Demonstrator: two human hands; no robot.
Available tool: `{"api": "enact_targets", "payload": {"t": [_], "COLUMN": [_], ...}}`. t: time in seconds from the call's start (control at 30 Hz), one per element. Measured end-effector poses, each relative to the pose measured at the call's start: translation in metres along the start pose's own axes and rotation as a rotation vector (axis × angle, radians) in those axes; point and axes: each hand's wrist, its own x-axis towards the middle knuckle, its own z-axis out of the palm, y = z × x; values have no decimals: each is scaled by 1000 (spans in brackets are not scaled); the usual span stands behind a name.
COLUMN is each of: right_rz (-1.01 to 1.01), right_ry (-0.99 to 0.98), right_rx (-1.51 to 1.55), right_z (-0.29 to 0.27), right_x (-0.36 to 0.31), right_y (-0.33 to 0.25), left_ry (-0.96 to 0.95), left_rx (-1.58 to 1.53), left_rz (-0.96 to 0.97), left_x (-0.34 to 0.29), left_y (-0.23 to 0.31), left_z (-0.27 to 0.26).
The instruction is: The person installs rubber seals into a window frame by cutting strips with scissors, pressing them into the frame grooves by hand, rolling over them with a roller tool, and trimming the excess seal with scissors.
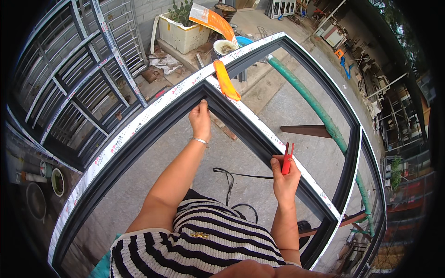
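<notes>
A large window frame, dark with white printed protective film on its face, lies raised in front of me. At an inner corner of it, my left hand presses closed fingers against the dark grooved profile; whatever they hold is too small to make out. Beside the middle bar, my right hand is closed round a red hand tool, its two prongs pointing up. A thin black strip trails from near this hand down to the floor, where it loops.
An orange cloth-like piece hangs over the frame near the corner. Below runs a green wrapped support pole. More frames and metal grilles stand at the left. A white planter and a bucket stand beyond.
</notes>
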Motion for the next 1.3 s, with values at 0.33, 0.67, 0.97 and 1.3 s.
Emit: {"api": "enact_targets", "payload": {"t": [0.33, 0.67, 0.97, 1.3], "right_rz": [47, -10, -21, -8], "right_ry": [-22, -21, -42, -49], "right_rx": [-74, -207, -187, -101], "right_z": [-2, 2, 5, 6], "right_x": [0, -7, -8, -16], "right_y": [10, 12, 5, 19], "left_ry": [-35, -172, -194, -231], "left_rx": [73, 273, 203, 296], "left_rz": [77, 102, 17, -227], "left_x": [7, -14, -9, -28], "left_y": [-8, -18, -8, 19], "left_z": [-4, -10, -10, -14]}}
